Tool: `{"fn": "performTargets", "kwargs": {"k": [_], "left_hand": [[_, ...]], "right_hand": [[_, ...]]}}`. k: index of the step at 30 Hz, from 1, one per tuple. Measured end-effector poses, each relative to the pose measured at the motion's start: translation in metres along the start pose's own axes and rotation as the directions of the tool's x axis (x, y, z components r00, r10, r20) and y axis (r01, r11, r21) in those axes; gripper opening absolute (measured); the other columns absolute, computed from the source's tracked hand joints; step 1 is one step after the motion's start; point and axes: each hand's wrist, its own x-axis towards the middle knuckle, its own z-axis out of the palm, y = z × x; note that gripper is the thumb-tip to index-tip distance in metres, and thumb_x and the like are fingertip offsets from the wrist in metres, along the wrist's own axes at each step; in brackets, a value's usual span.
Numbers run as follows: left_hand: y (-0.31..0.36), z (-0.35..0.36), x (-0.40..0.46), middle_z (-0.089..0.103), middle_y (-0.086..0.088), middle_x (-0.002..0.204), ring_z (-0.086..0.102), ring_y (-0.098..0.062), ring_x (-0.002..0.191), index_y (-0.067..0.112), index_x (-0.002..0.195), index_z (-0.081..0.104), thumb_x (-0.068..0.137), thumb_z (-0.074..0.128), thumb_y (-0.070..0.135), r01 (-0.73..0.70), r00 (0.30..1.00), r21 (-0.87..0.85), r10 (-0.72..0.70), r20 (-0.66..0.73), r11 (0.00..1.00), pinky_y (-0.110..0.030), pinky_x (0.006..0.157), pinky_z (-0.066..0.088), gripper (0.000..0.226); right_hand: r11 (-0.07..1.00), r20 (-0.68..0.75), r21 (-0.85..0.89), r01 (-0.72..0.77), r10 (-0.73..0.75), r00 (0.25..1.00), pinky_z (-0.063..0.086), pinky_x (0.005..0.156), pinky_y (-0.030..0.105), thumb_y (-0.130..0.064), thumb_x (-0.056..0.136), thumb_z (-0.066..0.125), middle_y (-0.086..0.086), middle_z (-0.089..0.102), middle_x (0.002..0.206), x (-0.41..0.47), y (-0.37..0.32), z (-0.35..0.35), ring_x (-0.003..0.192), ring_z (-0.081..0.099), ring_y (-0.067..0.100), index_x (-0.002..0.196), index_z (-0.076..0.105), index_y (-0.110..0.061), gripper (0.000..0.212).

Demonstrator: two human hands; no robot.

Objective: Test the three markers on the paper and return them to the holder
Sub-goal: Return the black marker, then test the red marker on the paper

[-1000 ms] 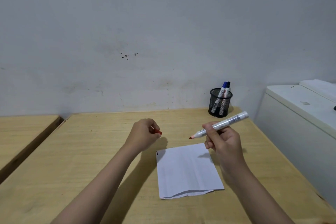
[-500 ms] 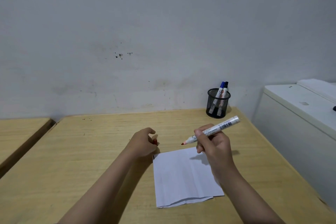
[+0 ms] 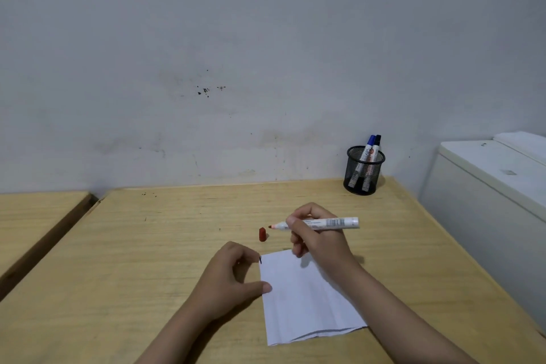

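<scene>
My right hand (image 3: 317, 238) grips an uncapped red marker (image 3: 331, 223), held nearly level with its tip pointing left, just above the far edge of the white paper (image 3: 304, 298). The marker's red cap (image 3: 262, 234) stands on the wooden table, apart from both hands. My left hand (image 3: 233, 278) rests at the paper's left edge, thumb touching the sheet, fingers curled and holding nothing. A black mesh holder (image 3: 364, 170) at the back right of the table contains a blue-capped marker (image 3: 369, 146) and a black-capped marker (image 3: 377, 146).
The wooden table (image 3: 147, 245) ends at the wall behind. A second wooden table (image 3: 32, 216) sits to the left across a dark gap. A white cabinet (image 3: 490, 186) stands close to the table's right edge.
My left hand has let go of the red cap, which now stands on the table, and has moved down to the paper's left edge. My right hand has lowered the marker toward the paper.
</scene>
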Motion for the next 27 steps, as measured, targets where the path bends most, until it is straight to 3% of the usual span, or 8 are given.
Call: {"fn": "performTargets", "kwargs": {"k": [4,10,17,22,27], "left_hand": [[-0.005,0.003,0.003,0.058,0.006,0.094,0.055,-0.005,0.089,0.033,0.083,0.063,0.048,0.078,0.053,-0.064,0.998,0.039,0.064,0.003,0.997,-0.018,0.073,0.042,0.043],[-0.006,0.004,0.003,0.055,0.014,0.096,0.052,-0.002,0.095,0.03,0.083,0.064,0.056,0.081,0.047,-0.106,0.994,0.084,0.106,0.009,0.991,-0.017,0.074,0.04,0.036],[-0.008,0.001,0.002,0.058,0.016,0.097,0.05,0.0,0.096,0.028,0.083,0.069,0.059,0.08,0.047,-0.118,0.993,0.134,0.117,0.019,0.984,-0.017,0.076,0.043,0.033],[-0.007,0.0,0.001,0.062,0.021,0.103,0.049,-0.001,0.1,0.028,0.087,0.071,0.063,0.077,0.05,-0.153,0.988,0.188,0.149,0.035,0.97,-0.022,0.081,0.045,0.033],[-0.01,0.001,0.001,0.061,0.021,0.104,0.05,-0.001,0.101,0.03,0.086,0.07,0.062,0.077,0.05,-0.163,0.987,0.184,0.16,0.031,0.969,-0.022,0.084,0.044,0.032]], "right_hand": [[0.99,0.111,-0.047,-0.131,0.135,0.985,0.043,0.042,0.025,-0.015,0.083,0.068,0.007,0.066,0.061,0.011,0.01,0.012,0.046,0.054,0.019,0.077,0.066,-0.009,0.009],[0.966,-0.041,-0.208,-0.152,0.147,0.988,0.04,0.04,0.024,-0.029,0.077,0.075,0.001,0.062,0.048,0.011,0.037,0.02,0.041,0.054,0.014,0.057,0.056,-0.017,0.03],[0.955,-0.08,-0.265,-0.13,0.112,0.99,0.037,0.034,0.018,-0.021,0.081,0.071,0.003,0.062,0.05,0.012,0.042,0.019,0.04,0.058,0.008,0.063,0.056,0.001,0.033],[0.941,-0.042,-0.323,-0.102,0.093,0.995,0.046,0.042,0.023,-0.024,0.079,0.073,-0.002,0.064,0.05,0.013,0.046,0.019,0.048,0.062,0.014,0.065,0.059,0.002,0.032],[0.936,-0.022,-0.338,-0.101,0.1,0.995,0.055,0.056,0.037,-0.027,0.078,0.074,0.009,0.071,0.064,0.015,0.048,0.02,0.061,0.07,0.025,0.068,0.061,0.001,0.031]]}}
